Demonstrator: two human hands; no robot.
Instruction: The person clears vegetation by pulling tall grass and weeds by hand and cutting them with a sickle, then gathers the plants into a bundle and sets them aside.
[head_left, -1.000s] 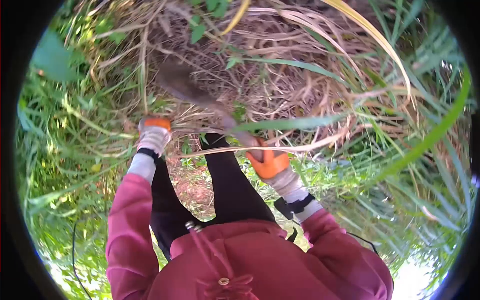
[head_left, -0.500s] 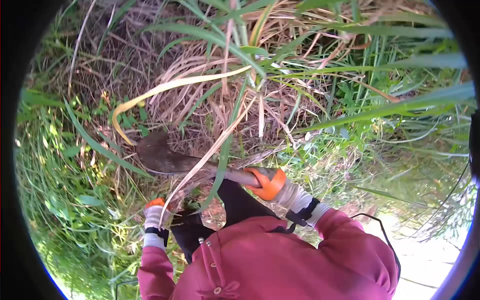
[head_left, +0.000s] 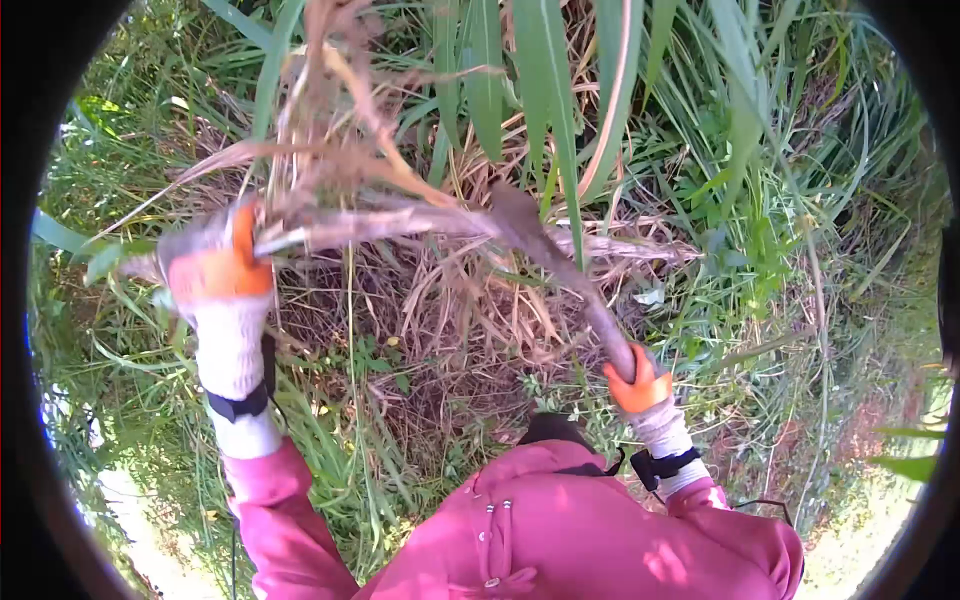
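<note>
My left hand [head_left: 215, 265], in an orange and white glove, is raised at the left and grips a bunch of dry grass stalks [head_left: 370, 215] that runs rightward. My right hand [head_left: 635, 380], gloved the same way, holds the handle of a sickle [head_left: 545, 250]. Its dark blade reaches up-left and meets the gripped stalks near the middle of the view. Both sleeves are dark pink.
Tall green blades [head_left: 540, 90] hang down from the top. A clump of dry brown grass [head_left: 450, 310] lies below the stalks. Dense green weeds [head_left: 760, 250] fill the right side. Bare pale ground [head_left: 860, 540] shows at the lower right.
My left hand rose from low by my legs to the upper left and took hold of a bunch of dry stalks. The sickle swung from pointing left to pointing up against them.
</note>
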